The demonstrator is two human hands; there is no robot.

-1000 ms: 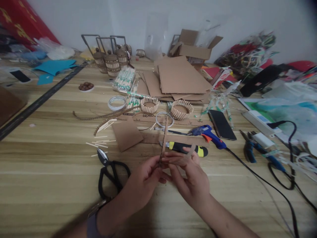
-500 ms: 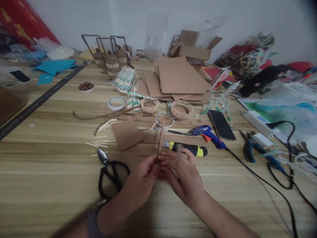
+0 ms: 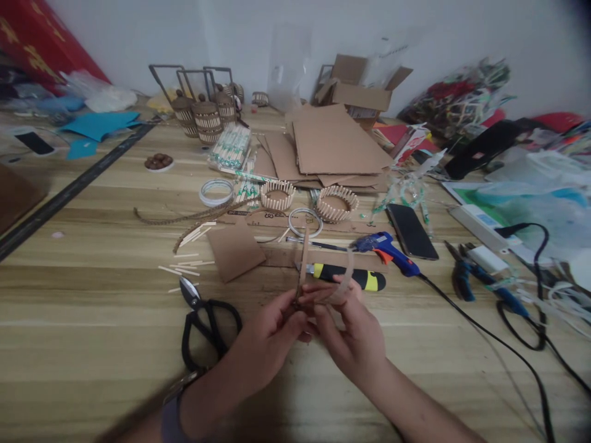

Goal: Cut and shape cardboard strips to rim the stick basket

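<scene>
My left hand (image 3: 277, 329) pinches the lower end of a narrow brown cardboard strip (image 3: 303, 261), which points up and away from me. Close against it, my right hand (image 3: 353, 329) has its fingers bent together around a pale curled strip (image 3: 347, 277) that arches up above the knuckles. Whether the two strips are one piece is hidden between the fingers. Just beyond my right hand lies a yellow-and-black utility knife (image 3: 344, 275). Black-handled scissors (image 3: 210, 323) rest to the left of my left hand.
A blue hot glue gun (image 3: 385, 249) with a trailing cord and a phone (image 3: 412, 231) lie to the right. Ahead are two rings of short sticks (image 3: 277, 195), rolls of tape (image 3: 216, 192), a cardboard square (image 3: 235, 252) and stacked cardboard sheets (image 3: 339, 138). Pliers (image 3: 462, 277) lie farther right.
The pale curled strip at my right hand, blurred before, now shows clearly as an arch leaning right. My right hand has turned slightly, and the cardboard strip's far end has shifted a little right.
</scene>
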